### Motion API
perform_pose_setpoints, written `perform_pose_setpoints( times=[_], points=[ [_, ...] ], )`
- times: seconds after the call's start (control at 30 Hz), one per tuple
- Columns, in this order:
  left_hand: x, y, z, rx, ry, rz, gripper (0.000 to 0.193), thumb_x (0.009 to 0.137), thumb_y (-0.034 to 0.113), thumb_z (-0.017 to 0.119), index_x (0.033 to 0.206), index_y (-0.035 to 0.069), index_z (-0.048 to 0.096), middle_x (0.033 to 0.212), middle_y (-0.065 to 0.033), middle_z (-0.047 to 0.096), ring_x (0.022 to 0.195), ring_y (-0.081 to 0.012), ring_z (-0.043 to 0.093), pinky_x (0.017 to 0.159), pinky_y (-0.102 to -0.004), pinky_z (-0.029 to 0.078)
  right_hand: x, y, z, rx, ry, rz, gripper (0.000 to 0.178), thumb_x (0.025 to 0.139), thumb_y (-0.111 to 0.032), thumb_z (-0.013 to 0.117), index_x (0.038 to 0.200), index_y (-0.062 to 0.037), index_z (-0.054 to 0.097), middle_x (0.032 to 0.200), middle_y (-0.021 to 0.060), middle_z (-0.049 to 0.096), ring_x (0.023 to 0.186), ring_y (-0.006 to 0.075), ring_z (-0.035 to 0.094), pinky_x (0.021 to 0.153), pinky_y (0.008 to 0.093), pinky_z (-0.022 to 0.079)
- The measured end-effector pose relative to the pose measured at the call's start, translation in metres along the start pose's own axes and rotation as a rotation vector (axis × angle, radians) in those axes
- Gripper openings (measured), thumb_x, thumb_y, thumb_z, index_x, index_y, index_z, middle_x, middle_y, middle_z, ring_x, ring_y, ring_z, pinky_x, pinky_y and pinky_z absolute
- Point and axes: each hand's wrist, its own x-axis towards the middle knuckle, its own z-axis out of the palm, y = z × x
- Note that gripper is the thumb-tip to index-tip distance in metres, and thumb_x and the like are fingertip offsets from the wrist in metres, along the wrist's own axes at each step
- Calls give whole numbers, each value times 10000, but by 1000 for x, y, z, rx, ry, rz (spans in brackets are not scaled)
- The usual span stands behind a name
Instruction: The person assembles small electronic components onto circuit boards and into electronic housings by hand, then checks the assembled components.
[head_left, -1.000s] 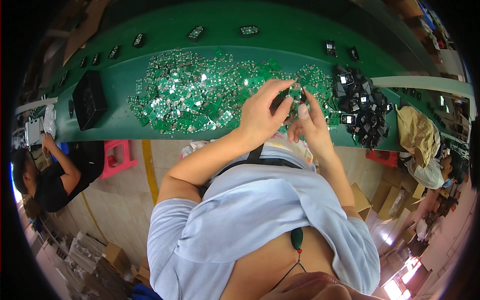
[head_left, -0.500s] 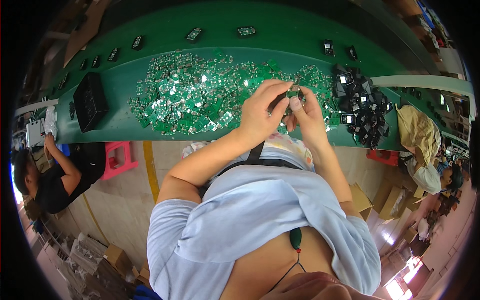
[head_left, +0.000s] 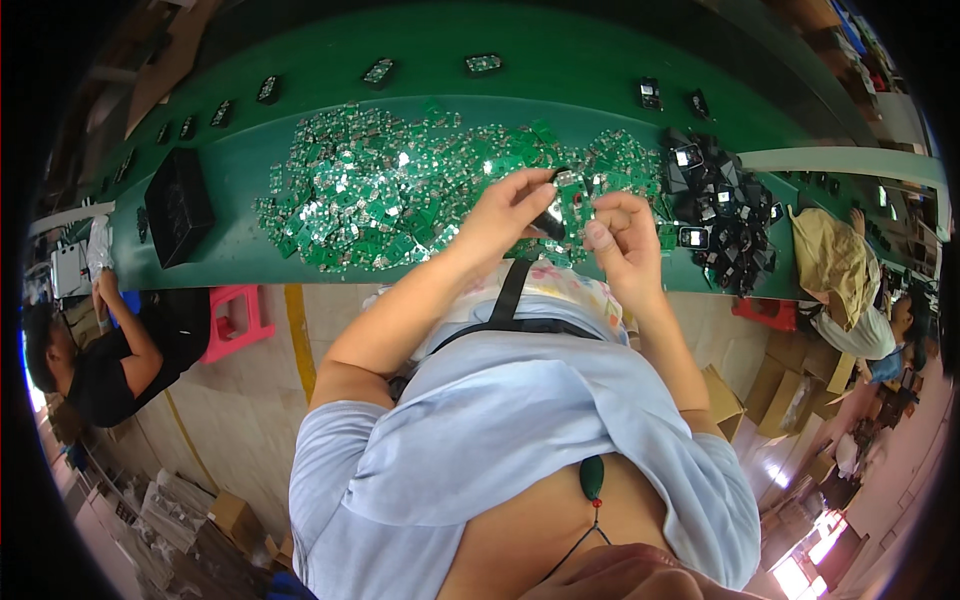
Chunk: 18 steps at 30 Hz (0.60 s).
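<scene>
Head view: a small black part (head_left: 549, 224) is pinched by the left hand (head_left: 505, 215) at frame centre. A small circuit board (head_left: 575, 190) is clamped in the right hand (head_left: 622, 240), above the green desk (head_left: 230, 250).

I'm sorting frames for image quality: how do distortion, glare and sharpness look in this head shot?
Head view: strong fisheye, so the green table edge bows and a black rim rings the picture; small glints sparkle off the pile of green circuit boards; the left hand and right hand at centre look fairly sharp; a blown-out bright patch sits at lower right.
</scene>
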Motion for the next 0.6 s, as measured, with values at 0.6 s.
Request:
perform_pose_setpoints(
  times=[0.6],
  points=[
    [5, 3, 14, -83, -166, -101, 247, 868, 126, 565, 1103, 58, 528, 986, -35, 604, 847, -121, 596, 715, -273, 509, 1, -9, -9, -563, 11, -348, 233, 731, -95, 689, 956, -62, 640, 657, 57, 550, 554, 147, 520, 481, 262, 398]
  ],
)
